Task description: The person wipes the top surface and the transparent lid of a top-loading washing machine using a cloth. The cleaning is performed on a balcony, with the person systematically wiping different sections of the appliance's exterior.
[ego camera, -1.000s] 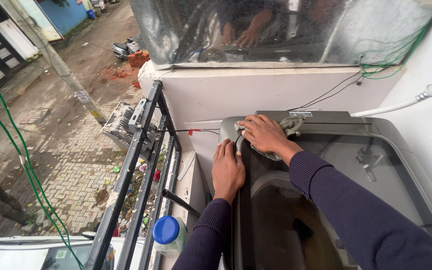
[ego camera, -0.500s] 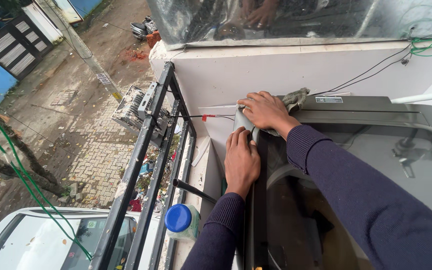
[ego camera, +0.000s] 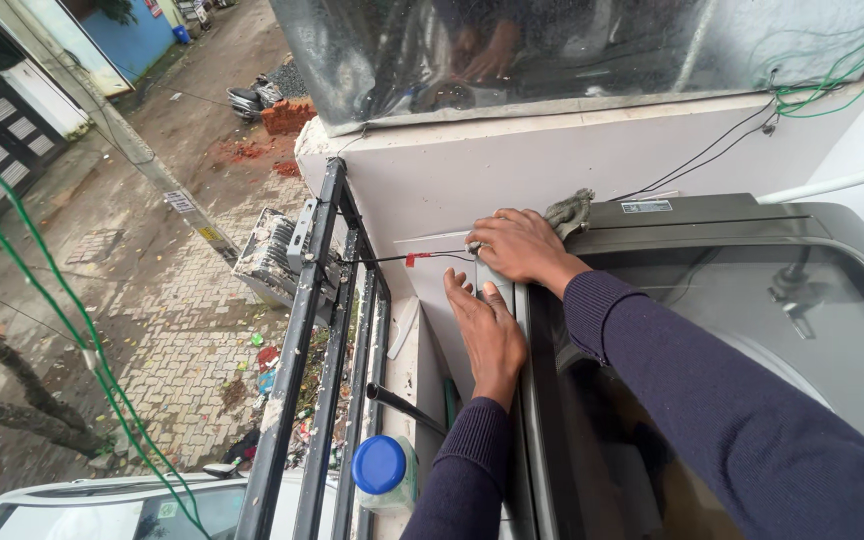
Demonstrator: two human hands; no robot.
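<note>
Balcony washer (ego camera: 752, 300) — right hand (ego camera: 517, 245) presses cloth (ego camera: 567, 210), left hand (ego camera: 487, 330) flat.

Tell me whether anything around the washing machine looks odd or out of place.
Two things stand out. Litter lies strewn on the ledge beyond the black railing, beside the washing machine. Loose green wires hang in a tangle off the wall's top right corner. The right hand presses a grey rag on the machine's corner; the left hand rests flat along its edge.
</note>
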